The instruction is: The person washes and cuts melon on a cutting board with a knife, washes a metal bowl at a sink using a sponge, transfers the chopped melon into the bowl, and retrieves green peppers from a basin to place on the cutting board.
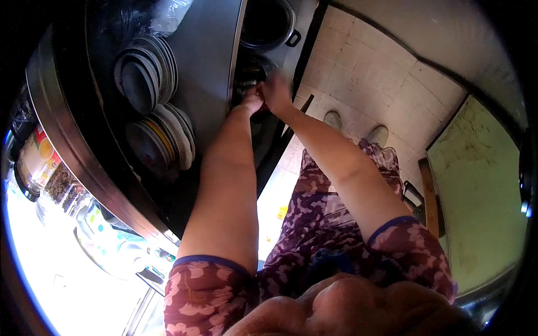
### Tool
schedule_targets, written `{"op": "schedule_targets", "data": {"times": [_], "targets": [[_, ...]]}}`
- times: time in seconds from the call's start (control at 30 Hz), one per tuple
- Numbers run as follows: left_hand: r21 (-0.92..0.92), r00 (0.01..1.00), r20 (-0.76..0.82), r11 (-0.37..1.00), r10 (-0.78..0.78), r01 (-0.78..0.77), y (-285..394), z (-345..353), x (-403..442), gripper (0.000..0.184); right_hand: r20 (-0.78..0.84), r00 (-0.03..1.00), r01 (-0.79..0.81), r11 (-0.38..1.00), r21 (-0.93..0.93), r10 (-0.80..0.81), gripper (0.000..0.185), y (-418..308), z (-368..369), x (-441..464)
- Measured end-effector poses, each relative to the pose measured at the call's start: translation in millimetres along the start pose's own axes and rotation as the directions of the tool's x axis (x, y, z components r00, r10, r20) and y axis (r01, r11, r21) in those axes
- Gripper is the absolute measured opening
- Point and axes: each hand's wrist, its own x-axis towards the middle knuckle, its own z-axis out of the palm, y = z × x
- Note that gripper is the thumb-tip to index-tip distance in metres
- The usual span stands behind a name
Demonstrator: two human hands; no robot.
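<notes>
Both my arms reach forward over a dark shelf or counter space beside a grey metal panel (199,50). My left hand (253,99) is closed, its fingers curled inward against my right hand; what it holds, if anything, is hidden. My right hand (276,92) is smeared by motion, so its fingers do not show clearly. Just past the hands lies a dark, shiny vessel (250,71), partly covered and too dim to name exactly. Beyond that sits a round dark pot (268,25) with a black side handle (293,38).
Left of the panel, plates stand in two stacks, one farther (140,84) and one nearer (159,143). A curved metal edge (84,140) runs outside them. Packaged goods (42,157) are at far left. Tiled floor (358,73) and a pale green panel (482,173) lie right.
</notes>
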Motion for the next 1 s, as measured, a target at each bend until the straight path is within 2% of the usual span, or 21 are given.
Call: {"op": "schedule_targets", "data": {"times": [0.1, 0.2, 0.27, 0.37, 0.4, 0.47, 0.5, 0.57, 0.6, 0.63, 0.67, 0.7, 0.73, 0.8, 0.9, 0.97, 1.0], "targets": [[0.176, 0.982, 0.055, 0.966, 0.181, -0.188, -21.7, 2.3, 5.4, 0.040, 0.065, 0.991, 0.120, 0.985, -0.127, -0.113, 0.041, 40.3, 28.8, 13.9], [0.032, 0.987, 0.025, 0.987, 0.158, -0.159, -9.1, 7.6, -19.7, 0.042, 0.073, 0.991, 0.119, 0.978, -0.170, -0.108, 0.037, 7.9, 1.3, -14.9], [-0.296, 0.994, 0.083, 0.954, 0.073, -0.045, -14.8, 17.5, -16.3, 0.043, 0.092, 0.982, 0.179, 0.960, -0.213, -0.163, 0.035, -11.2, -25.3, -35.7], [-0.478, 0.997, 0.071, 0.877, -0.027, 0.058, 12.9, 27.8, -35.9, 0.044, 0.086, 0.982, 0.182, 0.969, -0.168, -0.170, 0.030, -19.6, -42.9, -48.0], [-0.077, 0.999, -0.035, 0.997, 0.018, -0.020, 25.6, 26.4, -45.9, 0.044, 0.087, 0.979, 0.195, 0.971, -0.142, -0.184, 0.030, -24.0, -50.4, -47.0], [0.275, 0.935, -0.216, 0.937, 0.280, -0.216, 14.9, 41.9, -43.6, 0.041, 0.085, 0.974, 0.218, 0.972, -0.089, -0.210, 0.031, -27.0, -64.6, -40.2], [0.458, 0.867, -0.298, 0.857, 0.400, -0.238, 8.7, 49.9, -42.0, 0.041, 0.065, 0.968, 0.249, 0.963, -0.102, -0.244, 0.031, -22.0, -69.2, -35.5], [0.349, 0.923, -0.221, 0.910, 0.314, -0.226, 12.8, 50.4, -55.3, 0.036, 0.022, 0.950, 0.311, 0.941, -0.132, -0.311, 0.031, -5.5, -76.5, -30.1], [0.476, 0.879, -0.229, 0.836, 0.418, -0.274, 11.9, 52.5, -52.8, 0.033, -0.169, 0.936, 0.308, 0.951, -0.033, -0.309, 0.030, 0.2, -78.1, -35.2], [0.597, 0.823, -0.235, 0.745, 0.518, -0.298, 11.1, 54.7, -50.3, 0.032, -0.165, 0.950, 0.268, 0.963, -0.014, -0.266, 0.030, 7.3, -83.1, -39.6], [0.599, 0.809, -0.251, 0.742, 0.531, -0.301, 9.5, 58.8, -49.9, 0.032, -0.162, 0.961, 0.228, 0.974, 0.003, -0.224, 0.030, 15.5, -89.8, -44.4], [0.543, 0.805, -0.288, 0.780, 0.519, -0.309, 7.2, 61.8, -49.3, 0.032, -0.157, 0.970, 0.189, 0.982, 0.020, -0.184, 0.030, 22.7, -98.0, -47.4], [0.485, 0.799, -0.324, 0.814, 0.507, -0.320, 5.7, 64.6, -49.2, 0.032, -0.256, 0.928, 0.269, 0.962, -0.036, -0.269, 0.035, 33.7, -100.7, -50.5], [0.388, 0.780, -0.422, 0.870, 0.461, -0.305, 3.5, 70.0, -50.3, 0.034, -0.321, 0.923, 0.242, 0.969, 0.049, -0.214, 0.039, 50.5, -111.6, -59.1], [0.422, 0.772, -0.535, 0.900, 0.343, -0.108, -2.2, 69.0, -54.7, 0.036, -0.365, 0.929, 0.157, 0.952, 0.261, -0.053, 0.046, 66.1, -124.6, -69.5], [0.478, 0.795, -0.542, 0.878, 0.271, 0.027, -3.4, 62.2, -53.7, 0.038, -0.382, 0.924, 0.134, 0.911, 0.389, 0.027, 0.049, 87.6, -131.9, -74.8], [0.505, 0.806, -0.539, 0.860, 0.246, 0.076, -8.3, 61.1, -50.8, 0.039, -0.395, 0.917, 0.117, 0.914, 0.388, 0.050, 0.036, 94.2, -138.9, -77.0]]}}
